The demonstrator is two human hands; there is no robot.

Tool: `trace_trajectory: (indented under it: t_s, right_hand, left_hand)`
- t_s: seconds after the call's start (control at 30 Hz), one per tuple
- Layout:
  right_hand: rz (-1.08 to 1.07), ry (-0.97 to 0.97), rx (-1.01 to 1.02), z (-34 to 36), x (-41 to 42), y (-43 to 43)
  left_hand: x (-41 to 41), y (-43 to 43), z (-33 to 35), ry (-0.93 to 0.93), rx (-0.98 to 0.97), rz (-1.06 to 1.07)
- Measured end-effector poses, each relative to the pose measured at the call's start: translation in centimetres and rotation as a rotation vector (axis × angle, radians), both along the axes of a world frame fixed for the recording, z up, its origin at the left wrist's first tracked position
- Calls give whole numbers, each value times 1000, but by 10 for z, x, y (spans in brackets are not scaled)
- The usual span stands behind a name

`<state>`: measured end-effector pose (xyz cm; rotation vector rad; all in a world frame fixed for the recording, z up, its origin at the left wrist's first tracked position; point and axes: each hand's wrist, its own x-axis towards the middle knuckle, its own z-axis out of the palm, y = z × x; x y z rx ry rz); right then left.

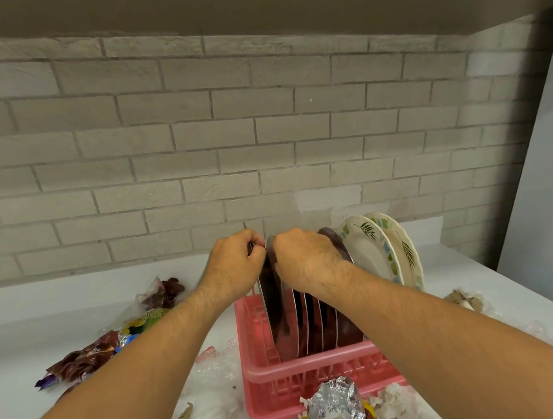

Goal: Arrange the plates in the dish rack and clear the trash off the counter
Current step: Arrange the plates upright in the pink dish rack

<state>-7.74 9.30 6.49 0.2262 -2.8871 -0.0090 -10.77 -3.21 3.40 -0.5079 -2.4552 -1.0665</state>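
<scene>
- The left hand is curled tight, fingertips and thumb pinching the top rim of the leftmost steel plate, above the dish rack's left end.
- The right hand is also curled, knuckles up, its fingers closed over the same rim just beside the left hand (the fingertips are hidden behind the plate, so the exact grip cannot be told).
- Both forearms reach in from the near edge and converge over the dish rack; the left passes its left side, while the right crosses over its right near corner. Both wrists are bent slightly down.
- The held plate stands on edge in the rack's left slots, its lower edge down inside the pink walls.
- More steel plates stand on edge in a close row to its right, partly under the right wrist.
- Two ceramic plates with leaf prints lean at the rack's far right end.
- A foil ball lies against the rack's near wall, with crumpled paper around it.
- Shiny wrappers lie on the white counter well to the rack's left, and a crumpled tissue sits to its right.
- A grey brick wall rises behind the rack.
</scene>
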Motion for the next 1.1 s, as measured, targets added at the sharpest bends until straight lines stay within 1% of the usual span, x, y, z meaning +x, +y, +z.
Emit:
trace_trajectory:
  t_s: [0.2, 0.37, 0.53, 0.73, 0.83, 1.1]
  right_hand:
    - [11, -11, -11, -2, 1, 5]
    - [14, 0, -15, -3, 0, 6]
    - [17, 5, -11, -3, 0, 6]
    - [21, -16, -22, -1, -1, 10]
    - [24, -40, -49, -1, -1, 12]
    - [60, -71, -79, -4, 3, 20]
  left_hand:
    - [1, 6, -8, -14, -80, -6]
    - [0, 6, 0, 20, -55, 1]
    - [1, 7, -9, -44, -84, -24]
    - [0, 10, -20, -71, -74, -58]
    - [2, 10, -21, -95, -17, -106]
    - [7, 6, -19, -136, 66, -91]
